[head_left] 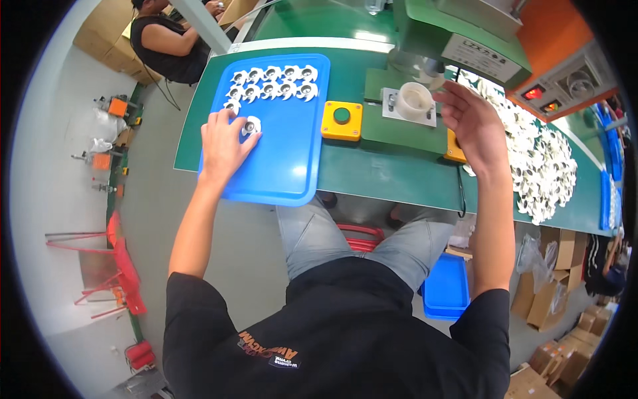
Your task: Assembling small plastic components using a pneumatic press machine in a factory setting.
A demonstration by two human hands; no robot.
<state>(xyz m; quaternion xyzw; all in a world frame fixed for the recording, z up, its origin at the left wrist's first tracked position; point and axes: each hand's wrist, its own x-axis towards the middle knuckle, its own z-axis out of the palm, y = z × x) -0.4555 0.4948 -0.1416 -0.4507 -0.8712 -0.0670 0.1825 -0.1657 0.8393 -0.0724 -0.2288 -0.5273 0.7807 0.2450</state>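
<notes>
My left hand (223,147) is over the blue tray (282,163), its thumb and forefinger closed round a white impeller (251,126) with a dark centre. Rows of similar white impellers (269,90) lie across the far part of the tray, and one sits just beyond my fingertips. My right hand (473,123) is raised, fingers stretched out and apart, just right of a white round cup-shaped holder (415,100). That holder stands on a metal plate (429,121) on the green press machine (425,30). Nothing shows in my right hand.
A yellow box with a green button (341,120) stands between tray and press; another yellow box (455,147) is partly behind my right hand. A large heap of white parts (545,166) covers the right side. An orange control box (565,73) overhangs it. A person (169,43) works at far left.
</notes>
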